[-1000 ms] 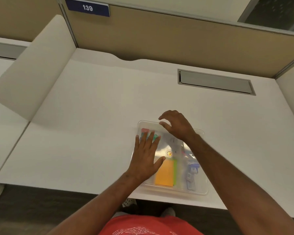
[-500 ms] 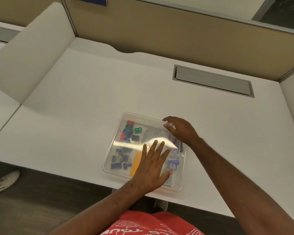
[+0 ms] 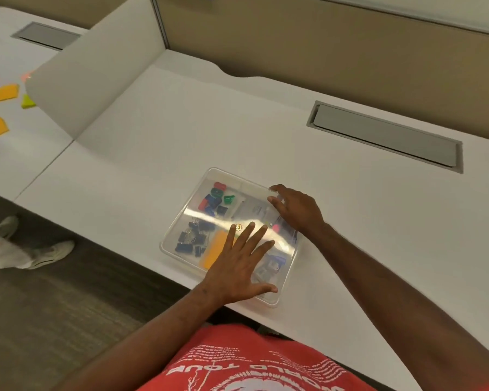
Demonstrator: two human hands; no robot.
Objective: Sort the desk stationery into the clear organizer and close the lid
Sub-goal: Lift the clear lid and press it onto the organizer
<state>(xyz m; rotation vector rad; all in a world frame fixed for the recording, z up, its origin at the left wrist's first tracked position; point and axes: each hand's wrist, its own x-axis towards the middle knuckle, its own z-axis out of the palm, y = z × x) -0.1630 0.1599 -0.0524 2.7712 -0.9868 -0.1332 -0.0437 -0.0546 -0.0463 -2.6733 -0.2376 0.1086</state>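
The clear organizer (image 3: 181, 221) sits near the desk's front edge with its clear lid lying flat on top. Through the lid show coloured clips (image 3: 214, 198), black binder clips (image 3: 191, 238), an orange sticky pad (image 3: 215, 248) and a blue-white item (image 3: 271, 265). My left hand (image 3: 239, 266) lies flat on the lid's near right part, fingers straight and spread. My right hand (image 3: 295, 207) rests on the lid's far right edge with its fingers bent over the rim.
A grey cable hatch (image 3: 384, 135) is set into the white desk (image 3: 266, 122) at the back right. A white divider panel (image 3: 96, 69) stands on the left; beyond it orange, green and pink sticky notes (image 3: 2, 93) lie on the neighbouring desk. Someone's shoes (image 3: 54, 251) are on the floor.
My left hand slid from the lid's left side to its near right part, uncovering the clips. The right hand stayed at the far right edge. The camera view swung left.
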